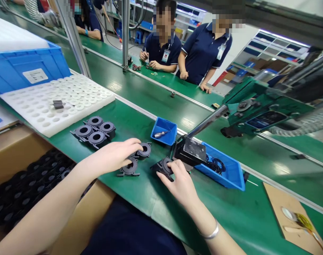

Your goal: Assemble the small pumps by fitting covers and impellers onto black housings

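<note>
My right hand [181, 179] grips a black plastic housing [161, 169] with a round ring on top, thumb at its near side and fingers on the ring. This housing sits just left of a black block-shaped fixture [191, 151]. Over two similar housings, one nearer [130, 167] and one farther [144, 150], my left hand [120, 156] reaches with its fingers stretched out and apart. It partly covers both; whether the fingertips touch them I cannot make out. Several more housings [97, 137] stand grouped to the left on the green bench.
A small blue tray [156, 138] holds a screwdriver-like tool; a longer blue bin [237, 177] holds black rings. White foam [48, 131] with round pieces and a blue crate [20, 67] stand left. A cardboard box [103, 202] below holds many housings. Co-workers [206, 46] sit and stand across the conveyor.
</note>
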Tool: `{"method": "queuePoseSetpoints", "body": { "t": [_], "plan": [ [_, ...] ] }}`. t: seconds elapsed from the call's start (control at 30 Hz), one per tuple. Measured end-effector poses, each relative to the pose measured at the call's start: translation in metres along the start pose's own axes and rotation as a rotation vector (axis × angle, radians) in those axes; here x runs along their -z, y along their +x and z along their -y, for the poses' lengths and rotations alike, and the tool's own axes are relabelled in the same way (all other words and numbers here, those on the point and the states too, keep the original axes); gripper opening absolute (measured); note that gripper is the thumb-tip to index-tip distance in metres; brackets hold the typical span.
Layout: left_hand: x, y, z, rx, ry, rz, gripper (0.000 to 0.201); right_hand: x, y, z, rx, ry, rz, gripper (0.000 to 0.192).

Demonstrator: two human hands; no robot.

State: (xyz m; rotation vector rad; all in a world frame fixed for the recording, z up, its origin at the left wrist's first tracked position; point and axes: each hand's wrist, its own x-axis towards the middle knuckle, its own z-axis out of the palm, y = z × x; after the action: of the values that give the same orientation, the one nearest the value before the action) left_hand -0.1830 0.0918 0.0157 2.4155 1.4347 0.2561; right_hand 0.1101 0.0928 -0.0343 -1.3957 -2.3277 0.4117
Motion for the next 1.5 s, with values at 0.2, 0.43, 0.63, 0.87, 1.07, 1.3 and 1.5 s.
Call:
{"method": "queuePoseSetpoints", "body": {
  "t": [0.2,0.43,0.63,0.87,1.07,1.3,1.5],
  "plan": [
    [-0.013,-0.036,0.006,0.183,-0.185,-0.19,0.04,-0.014,-0.001,0.005,0.152,-0.303,0.059,0.027],
    [-0.068,-0.043,-0.008,0.197,-0.163,-0.3,0.059,-0.018,0.006,0.012,0.215,-0.221,0.114,0.024],
    [-0.071,-0.038,0.001,0.151,-0.195,-0.315,0.047,-0.012,0.009,0.012,0.373,-0.074,0.211,0.024],
    [-0.07,-0.04,0.006,0.111,-0.185,-0.297,0.048,-0.012,0.022,0.02,0.467,-0.112,0.254,0.028],
    [-0.061,-0.043,0.022,0.052,-0.181,-0.211,0.053,-0.009,0.025,0.024,0.442,-0.113,0.252,0.023],
    [-0.056,-0.04,0.018,0.041,-0.181,-0.197,0.068,-0.02,0.02,0.038,0.411,-0.107,0.254,0.026],
    [-0.071,-0.033,0.002,0.013,-0.087,-0.364,0.093,-0.013,0.023,0.049,0.439,-0.057,0.211,0.035]
  ]
}}
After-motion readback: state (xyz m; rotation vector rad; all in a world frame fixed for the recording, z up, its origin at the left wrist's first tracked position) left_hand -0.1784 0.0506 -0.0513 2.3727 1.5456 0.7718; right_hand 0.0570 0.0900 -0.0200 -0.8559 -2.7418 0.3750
